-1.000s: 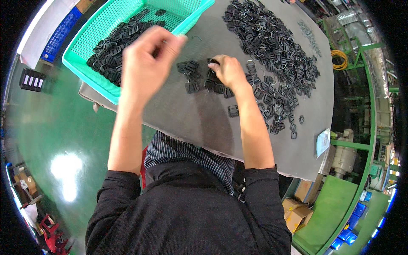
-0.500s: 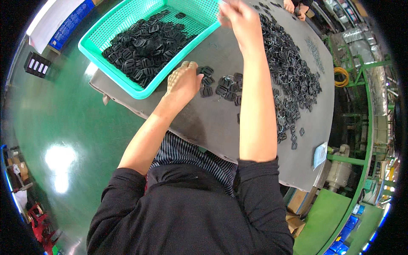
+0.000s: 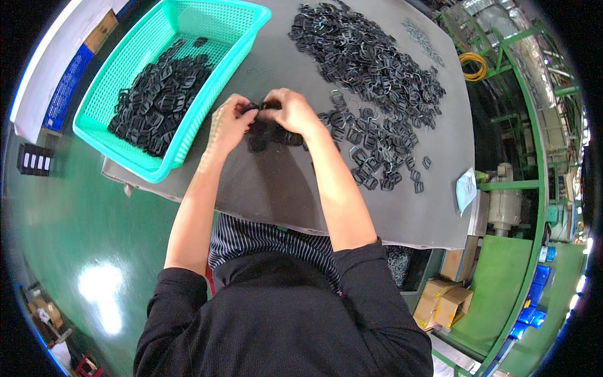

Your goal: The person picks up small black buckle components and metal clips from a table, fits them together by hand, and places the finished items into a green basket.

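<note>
My left hand [image 3: 230, 122] and my right hand [image 3: 290, 110] meet over the grey-covered table, fingers closed together at a small black plastic buckle [image 3: 254, 107]. Fingers hide most of that piece. Just below them lie a few more black buckles [image 3: 258, 142], partly blurred. To the left stands a turquoise perforated basket [image 3: 116, 151] with a heap of black buckles [image 3: 157, 94] in it. Right of my hands spreads a big pile of black buckles with silver wire hooks [image 3: 377, 69], its looser edge reaching close to my right forearm.
Small silver wire pieces [image 3: 424, 41] are scattered at the table's far right. A light blue packet [image 3: 466, 190] sits by the right edge. Beyond are green metal framing [image 3: 509, 186], a coiled yellow hose [image 3: 472, 66] and cardboard boxes [image 3: 443, 305] below.
My right hand has come down from beside the basket's far corner to meet my left hand. The view has shifted, so basket and table sit farther left.
</note>
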`<state>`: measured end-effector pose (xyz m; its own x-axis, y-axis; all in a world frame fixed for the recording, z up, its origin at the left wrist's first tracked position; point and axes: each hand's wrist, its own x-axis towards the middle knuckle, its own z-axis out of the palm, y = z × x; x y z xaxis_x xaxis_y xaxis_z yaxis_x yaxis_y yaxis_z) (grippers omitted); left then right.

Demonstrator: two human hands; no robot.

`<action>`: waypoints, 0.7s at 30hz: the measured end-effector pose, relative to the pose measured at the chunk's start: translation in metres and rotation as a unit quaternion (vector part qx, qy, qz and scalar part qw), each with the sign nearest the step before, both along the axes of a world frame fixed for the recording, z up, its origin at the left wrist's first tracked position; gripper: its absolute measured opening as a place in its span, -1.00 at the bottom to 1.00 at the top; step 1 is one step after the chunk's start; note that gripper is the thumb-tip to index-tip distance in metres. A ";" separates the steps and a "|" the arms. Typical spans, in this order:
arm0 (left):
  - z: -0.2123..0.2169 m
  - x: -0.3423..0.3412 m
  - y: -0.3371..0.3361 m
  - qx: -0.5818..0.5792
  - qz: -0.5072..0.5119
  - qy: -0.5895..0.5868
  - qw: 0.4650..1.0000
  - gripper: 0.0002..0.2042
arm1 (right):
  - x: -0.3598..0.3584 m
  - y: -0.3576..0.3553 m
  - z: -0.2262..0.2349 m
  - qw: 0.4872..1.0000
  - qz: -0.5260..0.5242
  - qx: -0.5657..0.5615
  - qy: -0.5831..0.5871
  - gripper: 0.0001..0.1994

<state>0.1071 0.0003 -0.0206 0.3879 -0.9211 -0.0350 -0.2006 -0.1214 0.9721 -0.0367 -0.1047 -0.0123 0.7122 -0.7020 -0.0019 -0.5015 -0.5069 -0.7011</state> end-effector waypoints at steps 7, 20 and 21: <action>0.032 -0.005 -0.037 0.097 -0.108 0.095 0.985 -0.72 | -0.124 -0.063 0.037 0.891 -0.264 0.286 -0.235 -0.68; 0.033 -0.026 -0.072 0.123 -0.219 -0.114 0.961 -0.75 | -0.146 -0.049 0.035 0.865 -0.206 0.340 -0.306 -0.83; 0.039 -0.021 -0.072 0.135 -0.240 -0.057 0.960 -0.77 | -0.149 -0.051 0.034 0.896 -0.176 0.318 -0.257 -0.83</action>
